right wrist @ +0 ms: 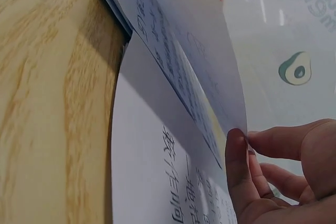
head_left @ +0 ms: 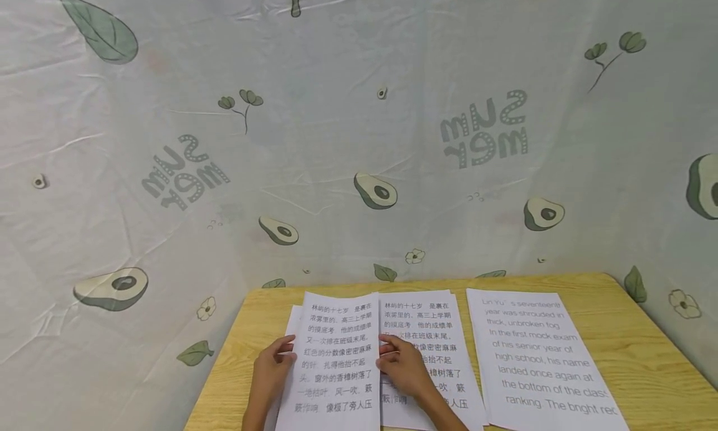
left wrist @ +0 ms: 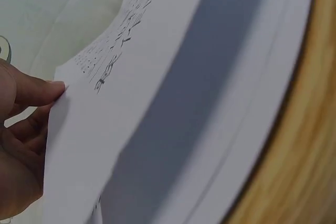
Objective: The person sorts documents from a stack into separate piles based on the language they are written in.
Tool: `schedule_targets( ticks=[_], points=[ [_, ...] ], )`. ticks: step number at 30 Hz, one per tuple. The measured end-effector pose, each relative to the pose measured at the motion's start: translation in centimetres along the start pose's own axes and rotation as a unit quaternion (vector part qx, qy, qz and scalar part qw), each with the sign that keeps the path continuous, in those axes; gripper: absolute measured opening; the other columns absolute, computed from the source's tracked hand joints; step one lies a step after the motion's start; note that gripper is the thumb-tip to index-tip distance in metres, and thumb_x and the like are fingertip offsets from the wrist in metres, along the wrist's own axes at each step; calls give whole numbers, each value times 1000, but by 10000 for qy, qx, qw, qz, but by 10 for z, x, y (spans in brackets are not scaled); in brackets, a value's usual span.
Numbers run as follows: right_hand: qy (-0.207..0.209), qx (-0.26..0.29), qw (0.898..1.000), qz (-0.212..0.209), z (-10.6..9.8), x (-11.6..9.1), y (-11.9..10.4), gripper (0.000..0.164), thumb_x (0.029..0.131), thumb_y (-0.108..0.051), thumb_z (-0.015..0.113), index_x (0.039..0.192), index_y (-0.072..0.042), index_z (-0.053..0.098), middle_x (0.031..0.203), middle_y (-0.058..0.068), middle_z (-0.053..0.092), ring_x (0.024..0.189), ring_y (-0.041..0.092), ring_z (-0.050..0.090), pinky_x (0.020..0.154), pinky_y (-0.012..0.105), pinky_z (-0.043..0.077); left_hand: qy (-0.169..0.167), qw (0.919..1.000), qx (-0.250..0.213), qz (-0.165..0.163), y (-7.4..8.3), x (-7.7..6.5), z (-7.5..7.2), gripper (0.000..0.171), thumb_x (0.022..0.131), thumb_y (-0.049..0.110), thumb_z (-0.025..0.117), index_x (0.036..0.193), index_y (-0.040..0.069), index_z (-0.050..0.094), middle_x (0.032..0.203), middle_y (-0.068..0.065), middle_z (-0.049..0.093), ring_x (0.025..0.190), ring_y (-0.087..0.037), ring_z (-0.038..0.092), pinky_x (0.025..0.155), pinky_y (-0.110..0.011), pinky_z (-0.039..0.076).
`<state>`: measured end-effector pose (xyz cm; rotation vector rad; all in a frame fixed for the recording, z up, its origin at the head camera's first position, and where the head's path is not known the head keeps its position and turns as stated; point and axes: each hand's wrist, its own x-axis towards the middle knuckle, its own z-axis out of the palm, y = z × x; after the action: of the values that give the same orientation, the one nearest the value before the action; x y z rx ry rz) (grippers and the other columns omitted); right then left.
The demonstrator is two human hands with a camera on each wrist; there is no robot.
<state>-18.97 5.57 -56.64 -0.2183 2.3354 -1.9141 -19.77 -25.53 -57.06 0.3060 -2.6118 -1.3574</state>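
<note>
Both hands hold a printed sheet of paper (head_left: pixel 336 356) with Chinese text, raised above the table. My left hand (head_left: pixel 272 372) pinches its left edge; the left wrist view shows the thumb (left wrist: pixel 44 92) on the printed face and the other fingers behind. On the opposite edge, the thumb and fingers of my right hand (head_left: pixel 405 365) pinch the sheet, clearly seen in the right wrist view. More white paper (head_left: pixel 293 322) peeks out under its left side. A stack of sheets (head_left: pixel 417 312) with the same text lies just right, partly covered by the right hand and forearm.
Farther right lies a stack of sheets (head_left: pixel 533 350) with English text, close beside the middle stack. All the paper is on a light wooden table (head_left: pixel 583 306). A pale curtain (head_left: pixel 314 169) printed with avocados and leaves hangs behind and around the table.
</note>
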Motion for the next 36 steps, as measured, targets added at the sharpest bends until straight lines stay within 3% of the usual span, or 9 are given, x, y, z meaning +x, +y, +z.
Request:
schedule_targets(
  ticks=[4,15,32,36],
  points=[
    [-38,5,10000,-56,10,3,1,57,88,1,75,143,9,60,109,13,68,93,19,71,74,21,60,-50,9999,-38,-131,-8,1,-7,42,95,-1,69,137,5,71,121,-17,74,99,-21,72,76,-22,53],
    [18,-551,9984,-153,28,8,0,57,86,-1,77,141,8,63,105,8,71,90,14,70,72,18,57,-79,10000,-47,-14,-19,3,-22,39,95,-1,70,135,1,71,120,-20,74,97,-23,74,72,-22,55],
    [171,-970,9949,-223,37,7,-1,48,86,-3,78,132,8,68,105,8,71,87,11,68,71,18,56,51,9998,197,-62,-23,4,-25,37,95,-1,70,132,-3,71,117,-22,76,95,-25,75,72,-22,55],
    [281,-1082,9927,-443,33,2,-4,42,85,-3,80,126,6,72,105,10,72,88,13,69,73,20,57,169,9990,415,6,-22,2,-28,36,96,2,71,132,-4,71,117,-21,77,99,-29,76,77,-27,60]
  ],
)
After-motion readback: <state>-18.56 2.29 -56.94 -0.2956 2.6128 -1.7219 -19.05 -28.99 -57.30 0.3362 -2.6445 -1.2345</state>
